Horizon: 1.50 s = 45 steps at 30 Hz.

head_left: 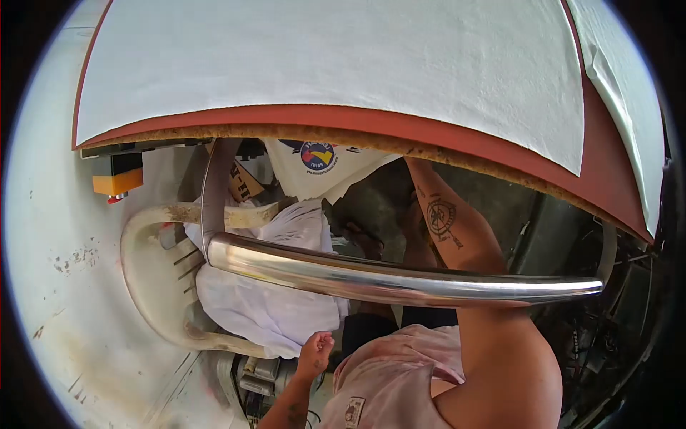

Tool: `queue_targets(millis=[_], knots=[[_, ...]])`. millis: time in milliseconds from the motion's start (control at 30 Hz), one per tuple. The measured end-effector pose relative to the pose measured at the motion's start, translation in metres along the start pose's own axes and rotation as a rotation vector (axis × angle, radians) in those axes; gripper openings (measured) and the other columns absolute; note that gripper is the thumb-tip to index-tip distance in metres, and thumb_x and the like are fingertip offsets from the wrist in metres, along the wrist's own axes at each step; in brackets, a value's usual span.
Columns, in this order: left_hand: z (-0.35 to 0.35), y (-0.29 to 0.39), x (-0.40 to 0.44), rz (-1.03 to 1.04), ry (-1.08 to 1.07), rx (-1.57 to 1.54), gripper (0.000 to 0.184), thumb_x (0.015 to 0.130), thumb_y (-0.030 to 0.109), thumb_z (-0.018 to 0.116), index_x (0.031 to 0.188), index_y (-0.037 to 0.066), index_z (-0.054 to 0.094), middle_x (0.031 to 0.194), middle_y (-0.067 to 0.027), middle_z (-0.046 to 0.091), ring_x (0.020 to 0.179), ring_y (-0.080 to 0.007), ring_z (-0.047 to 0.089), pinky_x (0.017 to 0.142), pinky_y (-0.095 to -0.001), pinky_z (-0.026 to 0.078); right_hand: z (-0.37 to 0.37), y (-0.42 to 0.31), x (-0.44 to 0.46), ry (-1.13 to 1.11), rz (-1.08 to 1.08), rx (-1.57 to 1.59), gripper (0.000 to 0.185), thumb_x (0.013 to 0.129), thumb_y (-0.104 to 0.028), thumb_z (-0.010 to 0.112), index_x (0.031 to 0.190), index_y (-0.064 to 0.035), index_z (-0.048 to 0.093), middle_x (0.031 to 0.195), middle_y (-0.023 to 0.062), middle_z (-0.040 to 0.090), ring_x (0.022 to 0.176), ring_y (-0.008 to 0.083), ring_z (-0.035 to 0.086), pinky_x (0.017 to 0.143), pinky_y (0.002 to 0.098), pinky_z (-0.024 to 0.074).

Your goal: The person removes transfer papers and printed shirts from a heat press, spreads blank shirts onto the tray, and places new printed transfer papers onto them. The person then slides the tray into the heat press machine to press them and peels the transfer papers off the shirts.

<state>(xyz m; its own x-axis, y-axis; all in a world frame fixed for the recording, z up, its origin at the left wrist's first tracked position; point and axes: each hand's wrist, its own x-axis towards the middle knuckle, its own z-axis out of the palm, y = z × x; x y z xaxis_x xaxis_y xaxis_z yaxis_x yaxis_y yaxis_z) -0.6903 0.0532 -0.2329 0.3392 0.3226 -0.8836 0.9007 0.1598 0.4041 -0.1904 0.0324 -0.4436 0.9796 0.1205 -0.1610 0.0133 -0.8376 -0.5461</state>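
Observation:
My left hand is low in the view, its fingers curled into a loose fist and nothing visible in them. Just beside it is the lower edge of a white cloth bundle, heaped on a scuffed cream plastic chair. My right arm reaches forward beneath a padded red board covered with white sheeting; the board's edge hides that hand, so what it touches does not show. A curved shiny metal bar crosses above my right arm and the cloth.
Under the board at left hangs a yellow-and-black box with a red button. A printed white bag lies behind the chair. Metal machinery sits below the chair, and dark clutter fills the right side. A marked pale wall stands left.

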Motion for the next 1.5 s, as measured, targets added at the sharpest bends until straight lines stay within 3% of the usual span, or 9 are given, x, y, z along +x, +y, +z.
queue_targets(millis=[333, 433, 500, 633, 700, 867, 1133, 1367, 1500], knots=[[0.013, 0.059, 0.000, 0.188, 0.102, 0.128, 0.026, 0.086, 0.017, 0.063, 0.106, 0.001, 0.059, 0.095, -0.0126, 0.062, 0.089, -0.0265, 0.061, 0.079, -0.0347, 0.048, -0.051, -0.014, -0.034, -0.034, -0.037, 0.436, 0.040, 0.088, -0.023, 0.060, 0.123, -0.0056, 0.051, 0.112, 0.0136, 0.058, 0.100, 0.0255, 0.057, 0.086, 0.0379, 0.0470], [0.018, 0.136, 0.015, 0.511, 0.229, 0.424, 0.031, 0.079, 0.012, 0.066, 0.108, 0.003, 0.059, 0.103, -0.0161, 0.060, 0.100, -0.0355, 0.056, 0.088, -0.0415, 0.045, -0.104, -0.021, -0.068, -0.599, 0.556, 0.804, 0.025, 0.084, -0.016, 0.064, 0.106, -0.0073, 0.057, 0.087, 0.0071, 0.060, 0.072, 0.0170, 0.056, 0.060, 0.0316, 0.0481], [0.027, 0.197, 0.021, 0.710, 0.418, 0.520, 0.040, 0.074, 0.011, 0.069, 0.111, 0.006, 0.057, 0.108, -0.0150, 0.059, 0.104, -0.0349, 0.054, 0.093, -0.0420, 0.041, -0.139, -0.012, -0.098, -0.901, 0.562, 0.958, 0.023, 0.083, -0.013, 0.060, 0.104, -0.0037, 0.057, 0.083, 0.0068, 0.059, 0.080, 0.0186, 0.057, 0.074, 0.0315, 0.0466], [0.030, 0.285, 0.009, 1.055, 0.443, 0.567, 0.043, 0.068, 0.013, 0.069, 0.110, 0.007, 0.060, 0.107, -0.0128, 0.062, 0.102, -0.0337, 0.057, 0.090, -0.0437, 0.044, -0.241, -0.058, -0.183, -0.937, 0.841, 1.197, 0.018, 0.081, -0.010, 0.066, 0.097, -0.0105, 0.058, 0.089, 0.0019, 0.062, 0.074, 0.0127, 0.059, 0.051, 0.0269, 0.0456], [0.029, 0.299, -0.001, 1.111, 0.216, 0.609, 0.041, 0.067, 0.010, 0.065, 0.107, 0.010, 0.064, 0.102, -0.0110, 0.065, 0.095, -0.0313, 0.061, 0.084, -0.0408, 0.048, -0.304, -0.075, -0.192, -1.183, 0.681, 1.191, 0.029, 0.083, -0.014, 0.066, 0.110, -0.0052, 0.060, 0.108, 0.0053, 0.061, 0.096, 0.0203, 0.058, 0.086, 0.0345, 0.0445], [-0.015, 0.378, -0.104, 1.212, -0.184, 0.840, 0.032, 0.067, 0.006, 0.062, 0.099, 0.009, 0.068, 0.097, -0.0119, 0.066, 0.090, -0.0314, 0.062, 0.078, -0.0393, 0.051, -0.361, -0.039, -0.175, -1.495, -0.206, 0.679, 0.044, 0.090, -0.028, 0.061, 0.125, -0.0009, 0.053, 0.117, 0.0092, 0.060, 0.107, 0.0220, 0.055, 0.096, 0.0343, 0.0407], [-0.149, 0.457, -0.157, 0.975, 0.191, -0.107, 0.024, 0.082, 0.015, 0.063, 0.103, 0.003, 0.064, 0.093, -0.0083, 0.066, 0.087, -0.0214, 0.063, 0.078, -0.0345, 0.049, -0.400, -0.054, -0.157, -1.330, -0.127, 0.497, 0.070, 0.092, -0.049, 0.053, 0.139, 0.0007, 0.038, 0.140, 0.0163, 0.042, 0.130, 0.0250, 0.035, 0.108, 0.0363, 0.0284], [-0.120, 0.405, -0.066, 0.750, 0.129, -0.989, 0.046, 0.085, 0.014, 0.060, 0.128, 0.001, 0.046, 0.118, -0.0114, 0.057, 0.108, -0.0226, 0.056, 0.089, -0.0372, 0.046, -0.387, -0.176, -0.151, -0.779, -0.079, 1.356, 0.063, 0.086, -0.024, 0.068, 0.134, 0.0029, 0.037, 0.127, 0.0145, 0.051, 0.111, 0.0214, 0.052, 0.096, 0.0370, 0.0416], [-0.119, 0.376, -0.044, 0.645, 0.098, -1.141, 0.036, 0.085, 0.015, 0.061, 0.119, 0.008, 0.052, 0.106, -0.0060, 0.060, 0.095, -0.0194, 0.059, 0.076, -0.0345, 0.049, -0.362, -0.205, -0.110, -0.279, 0.005, 1.145, 0.038, 0.085, -0.015, 0.066, 0.116, 0.0039, 0.054, 0.100, 0.0097, 0.063, 0.087, 0.0194, 0.060, 0.078, 0.0368, 0.0488]])
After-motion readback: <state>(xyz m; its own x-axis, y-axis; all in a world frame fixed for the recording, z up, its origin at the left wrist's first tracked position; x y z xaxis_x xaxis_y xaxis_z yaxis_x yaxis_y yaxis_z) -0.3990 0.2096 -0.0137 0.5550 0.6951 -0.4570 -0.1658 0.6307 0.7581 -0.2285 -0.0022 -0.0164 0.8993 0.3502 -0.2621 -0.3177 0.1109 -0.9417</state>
